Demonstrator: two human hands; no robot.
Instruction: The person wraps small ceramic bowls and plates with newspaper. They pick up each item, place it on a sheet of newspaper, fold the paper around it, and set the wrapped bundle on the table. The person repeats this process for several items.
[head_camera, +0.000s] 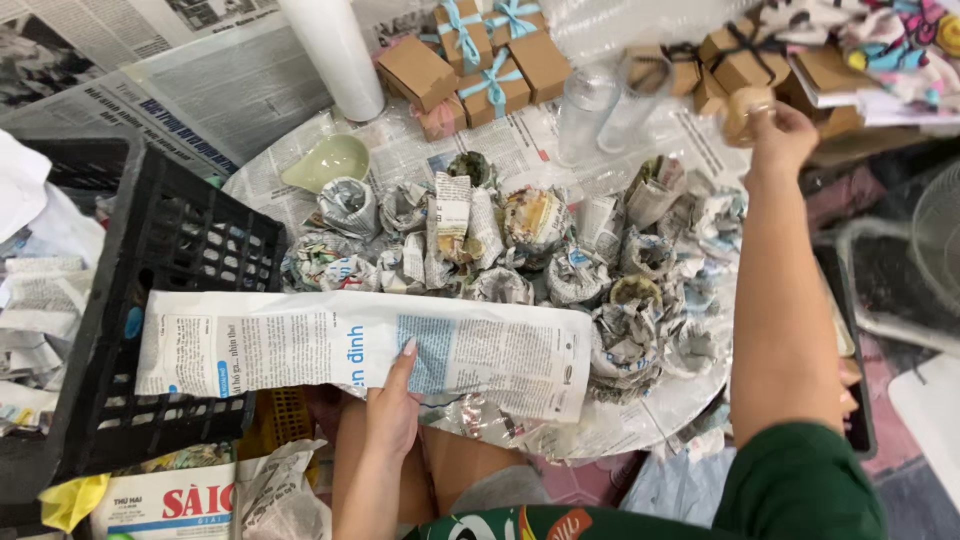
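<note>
My left hand holds a folded strip of newspaper by its lower edge, spread flat over my lap and the rim of a black crate. My right hand reaches far forward and grips a small round tan object, blurred by motion, near the brown boxes. Between the hands lies a heap of small items wrapped in newspaper on a round table covered with newspaper.
A black plastic crate stands at the left. A pale green dish, a white roll, clear plastic jars and brown gift boxes with blue ribbons sit at the back. More boxes and patterned cloth lie at the far right.
</note>
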